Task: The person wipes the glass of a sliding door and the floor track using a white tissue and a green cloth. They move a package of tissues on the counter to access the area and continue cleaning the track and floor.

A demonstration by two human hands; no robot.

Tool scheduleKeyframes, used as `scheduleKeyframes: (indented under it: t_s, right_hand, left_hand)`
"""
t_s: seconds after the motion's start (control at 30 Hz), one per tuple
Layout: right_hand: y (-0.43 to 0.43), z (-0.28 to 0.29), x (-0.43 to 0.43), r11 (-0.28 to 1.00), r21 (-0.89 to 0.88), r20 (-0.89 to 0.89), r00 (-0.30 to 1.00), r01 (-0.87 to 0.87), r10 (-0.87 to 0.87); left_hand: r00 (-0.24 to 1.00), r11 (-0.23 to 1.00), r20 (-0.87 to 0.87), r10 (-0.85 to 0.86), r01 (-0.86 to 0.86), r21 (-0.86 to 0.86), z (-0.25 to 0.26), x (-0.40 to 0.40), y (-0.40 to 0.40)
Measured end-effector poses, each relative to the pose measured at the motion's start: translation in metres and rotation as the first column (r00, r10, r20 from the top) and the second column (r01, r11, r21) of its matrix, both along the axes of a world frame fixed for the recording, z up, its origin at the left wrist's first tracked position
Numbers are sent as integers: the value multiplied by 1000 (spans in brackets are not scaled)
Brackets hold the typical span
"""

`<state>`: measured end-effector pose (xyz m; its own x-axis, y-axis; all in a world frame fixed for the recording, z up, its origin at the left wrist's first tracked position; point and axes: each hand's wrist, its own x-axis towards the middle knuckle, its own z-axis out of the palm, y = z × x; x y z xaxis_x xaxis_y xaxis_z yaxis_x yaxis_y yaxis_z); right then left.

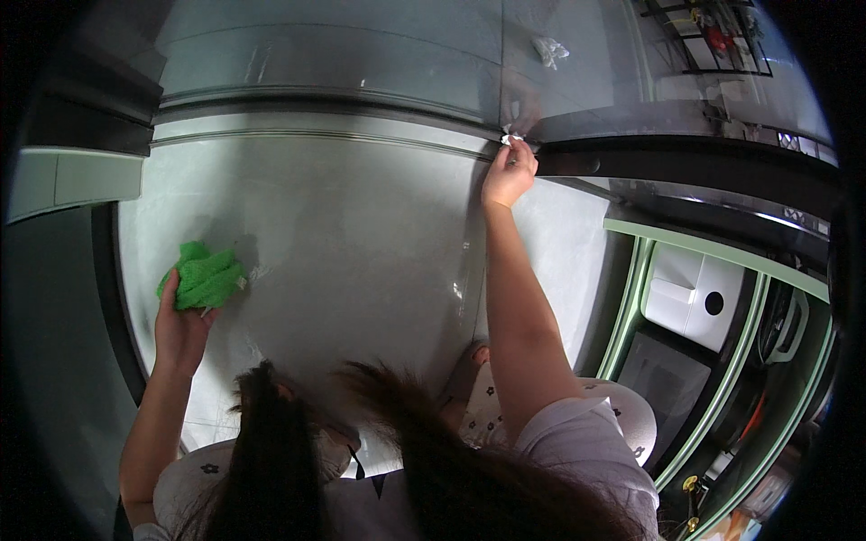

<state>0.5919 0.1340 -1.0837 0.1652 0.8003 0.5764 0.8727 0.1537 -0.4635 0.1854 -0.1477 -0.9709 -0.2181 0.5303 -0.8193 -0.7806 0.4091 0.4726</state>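
Note:
Bunched in my left hand (183, 335) is a green fluffy cloth (203, 277), held over the pale floor at the left. My right arm reaches forward to the dark door edge. Between the fingertips of my right hand (509, 174) is a small piece of white tissue (510, 139), at the corner where the glossy dark panel (406, 67) meets its black frame (663, 157). The tissue's contact with the frame is partly hidden by my fingers. The panel mirrors my hand. Another crumpled white tissue (551, 51) shows farther up on the dark surface; whether it is a reflection I cannot tell.
A grooved door track (318, 137) crosses the grey tile floor (352, 223) ahead. At the right stands a green-edged shelf unit (717, 250) with a white box (690, 297) and several other items. A dark-framed door (108, 270) borders the left. My bent knees flank me.

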Motion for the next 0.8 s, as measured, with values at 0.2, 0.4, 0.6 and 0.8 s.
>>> scheduleKeyframes:
  t_s: [0.2, 0.4, 0.6, 0.8]
  right_hand:
    - [-7, -8, -40, 998, 56, 26, 1000, 8, -9]
    - [-7, -23, -67, 975, 185, -64, 988, -124, 137]
    - [-9, -9, -100, 964, 155, -486, 833, -215, 264]
    - [-2, -32, -130, 963, 184, -289, 926, -197, 244]
  left_hand:
    - [1000, 1000, 17, 6, -6, 3, 0, 8, 4]
    - [998, 998, 15, -66, 67, -21, -1, 10, 6]
    - [999, 998, -3, -45, 45, -51, 9, 16, 13]
    - [999, 999, 5, -32, 32, -36, 6, 10, -1]
